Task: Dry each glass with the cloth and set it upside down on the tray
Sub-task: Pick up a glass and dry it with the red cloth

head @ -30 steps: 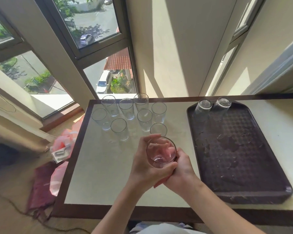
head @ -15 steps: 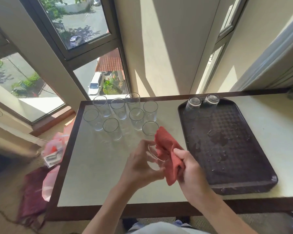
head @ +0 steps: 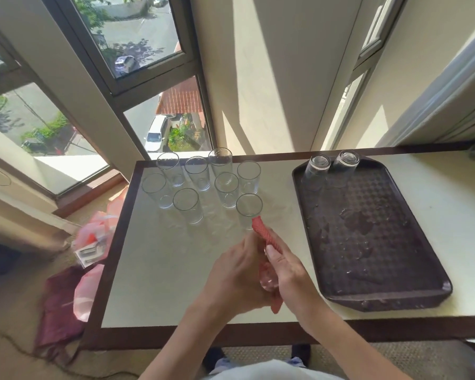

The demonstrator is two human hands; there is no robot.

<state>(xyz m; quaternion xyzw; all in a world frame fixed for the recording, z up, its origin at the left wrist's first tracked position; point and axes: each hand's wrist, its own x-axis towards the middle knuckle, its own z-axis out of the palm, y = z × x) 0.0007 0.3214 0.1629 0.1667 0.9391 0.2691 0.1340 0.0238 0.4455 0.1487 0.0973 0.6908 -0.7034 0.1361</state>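
Note:
My left hand point(head: 235, 278) grips a clear glass point(head: 268, 281) over the near middle of the table, its base showing between my hands. My right hand point(head: 288, 272) holds a red cloth point(head: 261, 231) pushed into the glass; one end sticks up, another hangs below. Several upright glasses point(head: 203, 182) stand grouped at the far left of the table. A dark brown tray point(head: 368, 300) lies to the right, wet with droplets, with two upside-down glasses point(head: 331, 165) at its far end.
The cream table has a dark brown rim point(head: 115, 242). Pink bags and a maroon cloth point(head: 61, 303) lie on the floor to the left. Windows and a wall stand right behind the table's far edge.
The red cloth came up in my right hand and has gone into the glass. The glass has tipped so its base faces me. Both hands moved slightly nearer.

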